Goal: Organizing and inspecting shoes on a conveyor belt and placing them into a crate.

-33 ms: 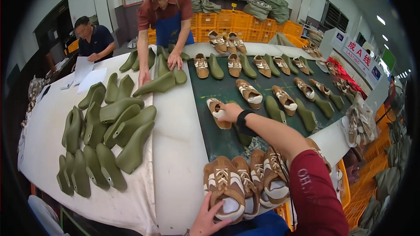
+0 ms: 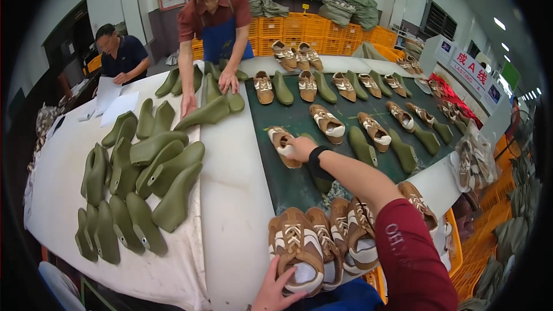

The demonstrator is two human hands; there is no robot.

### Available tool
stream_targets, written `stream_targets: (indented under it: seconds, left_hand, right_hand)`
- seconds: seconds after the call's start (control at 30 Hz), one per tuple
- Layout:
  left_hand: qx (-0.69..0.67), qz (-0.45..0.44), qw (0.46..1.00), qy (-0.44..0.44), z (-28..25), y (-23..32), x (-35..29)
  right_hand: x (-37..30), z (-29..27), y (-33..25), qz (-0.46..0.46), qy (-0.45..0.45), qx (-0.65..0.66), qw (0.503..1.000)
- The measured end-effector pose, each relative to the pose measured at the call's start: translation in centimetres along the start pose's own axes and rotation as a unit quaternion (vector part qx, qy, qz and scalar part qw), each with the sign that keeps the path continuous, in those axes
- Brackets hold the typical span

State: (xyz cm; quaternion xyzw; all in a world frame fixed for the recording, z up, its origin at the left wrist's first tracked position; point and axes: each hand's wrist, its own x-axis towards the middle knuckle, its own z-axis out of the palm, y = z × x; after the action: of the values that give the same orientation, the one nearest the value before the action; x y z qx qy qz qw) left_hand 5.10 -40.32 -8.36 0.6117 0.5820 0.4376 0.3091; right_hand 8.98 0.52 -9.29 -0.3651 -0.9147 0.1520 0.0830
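My right hand point(image 2: 300, 148) reaches across to the green mat and grips a brown-and-white shoe upper point(image 2: 279, 138) by its heel end, with the toe pointing away from me. Right beside that wrist, partly hidden under my arm, lies a green shoe last point(image 2: 321, 183). Close to my body, my left hand point(image 2: 275, 288) has its thumb and fingers spread about the heel of a laced brown sneaker point(image 2: 294, 236). That sneaker stands at the left end of a row of similar brown sneakers point(image 2: 358, 224), some with white stuffing in the opening.
Rows of uppers and lasts cover the dark green mat point(image 2: 262, 164). On the white cloth point(image 2: 52, 173) to the left lie several green lasts point(image 2: 175, 198). Across the table a co-worker point(image 2: 213, 17) handles lasts; another person point(image 2: 124, 55) holds papers. Orange crates point(image 2: 311, 26) stand behind.
My right hand and the shoe upper have shifted slightly to the left over the mat. My left hand stays at the near sneaker.
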Motion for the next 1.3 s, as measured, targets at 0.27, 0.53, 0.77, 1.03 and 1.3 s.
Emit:
stream_targets:
  seconds: [0.27, 0.53, 0.77, 1.03, 1.3]
  left_hand:
    - [0.026, 0.004, 0.998, -0.057, 1.0, -2.7, 0.5]
    - [-0.147, -0.126, 0.981, -0.035, 4.1, -2.6, -0.3]
    - [0.037, -0.182, 0.980, -0.072, 3.8, 0.0, -1.5]
    - [0.120, -0.265, 0.956, 0.034, 4.5, 9.5, 0.0]
    - [0.000, -0.036, 0.999, -0.013, 9.4, 13.7, 3.0]
  right_hand:
    - [-6.1, -12.3, 2.6, -0.083, -0.061, 0.120, 0.987]
    - [-41.7, -32.3, 7.6, 0.162, 0.159, 0.154, 0.962]
    - [-72.0, -12.1, 25.8, 0.542, 0.079, 0.103, 0.830]
    - [-75.8, 7.7, 38.7, 0.716, 0.250, 0.044, 0.651]
    - [-70.6, 8.6, 39.0, 0.699, 0.049, -0.068, 0.711]
